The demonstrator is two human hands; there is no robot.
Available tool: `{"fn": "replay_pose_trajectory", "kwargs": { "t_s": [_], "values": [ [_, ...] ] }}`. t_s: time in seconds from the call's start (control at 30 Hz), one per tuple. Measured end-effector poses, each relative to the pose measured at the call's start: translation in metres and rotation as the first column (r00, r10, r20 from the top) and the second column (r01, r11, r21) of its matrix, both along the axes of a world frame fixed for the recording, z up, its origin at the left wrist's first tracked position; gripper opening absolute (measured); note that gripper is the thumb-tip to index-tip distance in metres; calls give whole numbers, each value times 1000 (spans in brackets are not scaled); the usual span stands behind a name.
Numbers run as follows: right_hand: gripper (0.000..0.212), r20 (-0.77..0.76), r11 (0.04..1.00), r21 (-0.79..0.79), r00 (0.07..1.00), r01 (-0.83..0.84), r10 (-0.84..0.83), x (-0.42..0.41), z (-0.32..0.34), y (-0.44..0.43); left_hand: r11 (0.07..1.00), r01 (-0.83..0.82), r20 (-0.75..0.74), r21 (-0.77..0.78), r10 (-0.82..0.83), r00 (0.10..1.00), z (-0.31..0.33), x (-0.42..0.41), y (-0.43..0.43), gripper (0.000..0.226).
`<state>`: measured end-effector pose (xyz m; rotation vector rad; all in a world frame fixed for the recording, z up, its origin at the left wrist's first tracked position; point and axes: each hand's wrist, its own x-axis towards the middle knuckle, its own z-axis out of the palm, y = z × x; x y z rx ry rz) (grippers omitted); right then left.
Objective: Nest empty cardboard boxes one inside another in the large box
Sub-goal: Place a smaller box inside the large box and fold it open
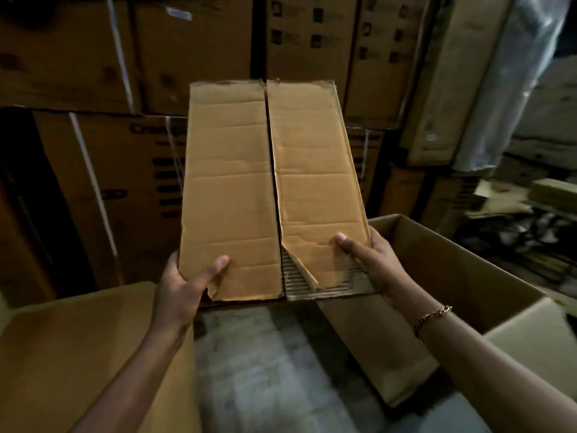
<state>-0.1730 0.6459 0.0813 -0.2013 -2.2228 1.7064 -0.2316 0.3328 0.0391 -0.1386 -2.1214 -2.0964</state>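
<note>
Low at far left, a broad brown cardboard panel [78,354] under the left forearm. Behind it, across the whole back wall, stacked cartons [93,73] bound with white strapping. Next, left hand [179,285] clamped on the near left corner of the small box [224,182], thumb pressed flat on top, fingers wrapped round the edge and mostly hidden. Small box raised in mid-air and tilted away, both top flaps closed along a dark seam down the middle, outer paper torn off at the near right corner, with bare corrugation on show. Below it, grey floor [265,370]. Then right hand [371,260] gripping the near right corner the same way, thumb on top, fingers curled round the side. Gold chain bracelet [432,317] on that wrist. Farther right, large open box [452,270] on the floor beneath the right forearm. Small box held beside and above its left wall, not inside it. Top right, something tall wrapped in clear plastic [512,73], leaning
</note>
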Motion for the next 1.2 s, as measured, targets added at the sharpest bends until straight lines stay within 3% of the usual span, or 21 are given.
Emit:
{"fn": "replay_pose_trajectory", "kwargs": {
  "t_s": [0.27, 0.5, 0.6, 0.77, 0.97, 1.2],
  "values": [
    [44, -84, 996, -2, 992, 93, -93, 30, 12, 140, 1000, 23, -90, 21, -21, 996, 8, 3, 149, 83],
    [73, -129, 993, 31, 986, 111, -106, 56, 22, 291, 997, -22, -123, 79, 31, 992, -1, 39, 296, 72],
    [71, -131, 996, 52, 989, 74, -66, 53, 29, 334, 995, -64, -125, 81, 74, 989, -3, 47, 338, 69],
    [71, -129, 998, 56, 992, 26, -18, 32, 21, 389, 992, -101, -124, 74, 110, 986, -6, 42, 389, 78],
    [67, -72, 999, 35, 997, -2, 4, 1, 1, 445, 994, -101, -98, 42, 104, 990, -19, 13, 440, 71],
    [55, 3, 998, 51, 1000, -29, 29, -19, -10, 514, 995, -99, -23, 3, 99, 995, -38, -4, 507, 92]
  ]
}}
